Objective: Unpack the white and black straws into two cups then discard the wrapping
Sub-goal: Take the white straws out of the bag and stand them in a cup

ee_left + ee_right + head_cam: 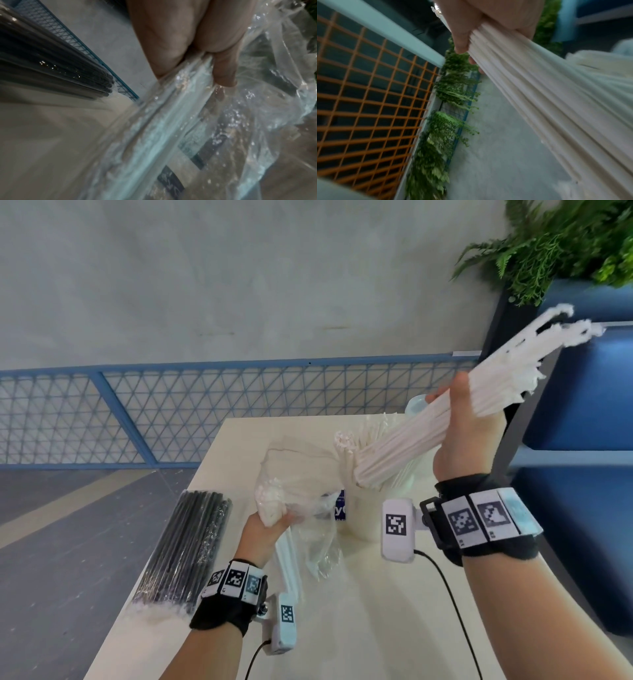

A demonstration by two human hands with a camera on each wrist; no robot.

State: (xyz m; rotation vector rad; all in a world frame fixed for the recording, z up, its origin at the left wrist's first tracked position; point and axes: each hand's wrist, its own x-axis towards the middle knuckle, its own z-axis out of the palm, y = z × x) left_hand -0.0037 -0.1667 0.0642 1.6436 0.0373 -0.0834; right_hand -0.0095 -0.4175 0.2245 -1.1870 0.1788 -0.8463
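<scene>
My right hand (459, 419) grips a thick bundle of white straws (428, 419), raised and tilted, its lower ends over a cup (366, 518) that holds other white straws (346, 450). The right wrist view shows the same white straws (547, 101) running under my fingers (462, 40). My left hand (267, 525) clutches the clear plastic wrapping (298, 484), which still has white straws inside; up close the wrapping (188, 121) crumples under my fingers (223, 70). A wrapped pack of black straws (185, 549) lies at the table's left edge, also visible as black straws (51, 70). A second cup (416, 405) stands behind.
The cream table (342, 628) is narrow, with its left edge beside the black pack. A blue mesh railing (171, 412) runs behind it. A blue planter with ferns (565, 244) and a blue bench (582, 398) stand at the right.
</scene>
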